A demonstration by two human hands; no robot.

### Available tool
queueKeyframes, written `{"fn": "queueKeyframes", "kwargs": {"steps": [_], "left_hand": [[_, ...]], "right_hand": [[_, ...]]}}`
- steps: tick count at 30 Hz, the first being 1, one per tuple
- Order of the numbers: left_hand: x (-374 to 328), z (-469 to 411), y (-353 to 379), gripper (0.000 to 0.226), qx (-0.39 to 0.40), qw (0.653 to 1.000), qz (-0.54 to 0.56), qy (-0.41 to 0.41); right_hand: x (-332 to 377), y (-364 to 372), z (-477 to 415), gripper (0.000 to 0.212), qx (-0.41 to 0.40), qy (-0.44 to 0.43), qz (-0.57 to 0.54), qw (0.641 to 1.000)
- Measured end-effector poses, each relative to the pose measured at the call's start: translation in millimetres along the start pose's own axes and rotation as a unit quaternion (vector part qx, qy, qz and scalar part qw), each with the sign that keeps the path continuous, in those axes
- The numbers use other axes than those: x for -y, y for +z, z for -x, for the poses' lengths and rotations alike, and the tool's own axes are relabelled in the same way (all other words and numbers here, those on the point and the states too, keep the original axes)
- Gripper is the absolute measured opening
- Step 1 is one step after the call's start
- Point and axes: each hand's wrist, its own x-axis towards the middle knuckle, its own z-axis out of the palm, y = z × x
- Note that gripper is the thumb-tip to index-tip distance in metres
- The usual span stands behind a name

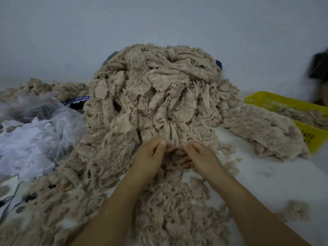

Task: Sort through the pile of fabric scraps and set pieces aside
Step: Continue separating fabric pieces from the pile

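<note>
Both hands meet at the foot of the big pile on the white table. The left hand and the right hand have curled fingers and pinch the same scrap between them. To do this step well, I think it is better to pull the scrap slowly toward the body, so that tangled pieces do not follow, and then lay it on the small heap beside the basket.

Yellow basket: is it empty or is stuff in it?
Not empty. The yellow basket has beige scraps lying inside it.
</note>
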Motion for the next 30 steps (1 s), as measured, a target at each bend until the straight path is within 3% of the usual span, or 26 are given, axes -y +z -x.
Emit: {"fn": "queueKeyframes", "kwargs": {"steps": [3,6,8,11,13,16,21,25,30], "left_hand": [[5,-8,-14,0.022,-0.23,0.972,-0.027,-0.03],[13,-17,-35,0.046,-0.303,0.944,-0.098,-0.082],[23,-22,-40,0.055,-0.281,0.942,-0.137,-0.123],[30,-32,-44,0.025,-0.211,0.954,-0.117,-0.176],[28,-34,-42,0.026,-0.21,0.961,-0.117,-0.136],[0,-28,-23,0.03,-0.206,0.963,-0.171,-0.001],[-29,-3,32,0.019,-0.034,0.946,-0.244,0.209],[-27,1,45,0.028,0.057,0.932,-0.275,0.228],[-21,3,49,0.017,0.052,0.955,-0.201,0.212]], "right_hand": [[-2,0,2,0.026,0.011,-0.007,0.014,1.0],[-1,-1,3,0.027,0.018,-0.006,0.032,0.999],[1,0,4,0.028,0.021,-0.008,0.049,0.999],[1,0,4,0.029,0.029,-0.018,0.059,0.998],[0,0,4,0.029,0.036,-0.021,0.057,0.998],[-1,1,1,0.032,0.024,-0.014,0.023,0.999],[11,4,2,0.043,0.037,0.027,-0.182,0.982],[19,-5,-5,0.026,0.065,0.084,-0.157,0.982],[12,-11,-13,0.014,0.037,0.074,-0.102,0.991]]}}
